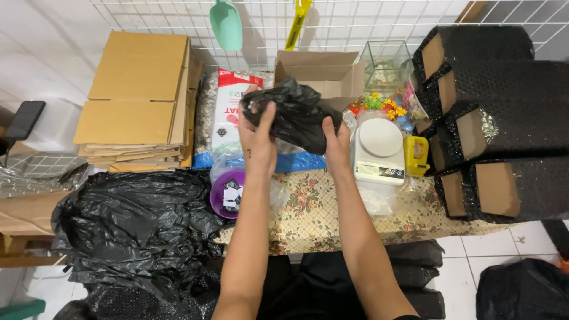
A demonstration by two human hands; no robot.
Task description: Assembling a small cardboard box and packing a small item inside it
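Observation:
Both my hands hold a bundle wrapped in a black plastic bag above the far side of a small table with a floral cloth. My left hand grips the bundle's left end, thumb on top. My right hand clasps its right end from below. An open cardboard box stands just behind the bundle. A purple bowl holding small printed packets sits under my left forearm. A white kitchen scale lies right of my right hand.
Flat cardboard boxes are stacked at the left. Several parcels in black bubble wrap are piled at the right. A heap of black plastic bags lies at lower left. A wire grid carries a green scoop. A yellow tape dispenser sits beside the scale.

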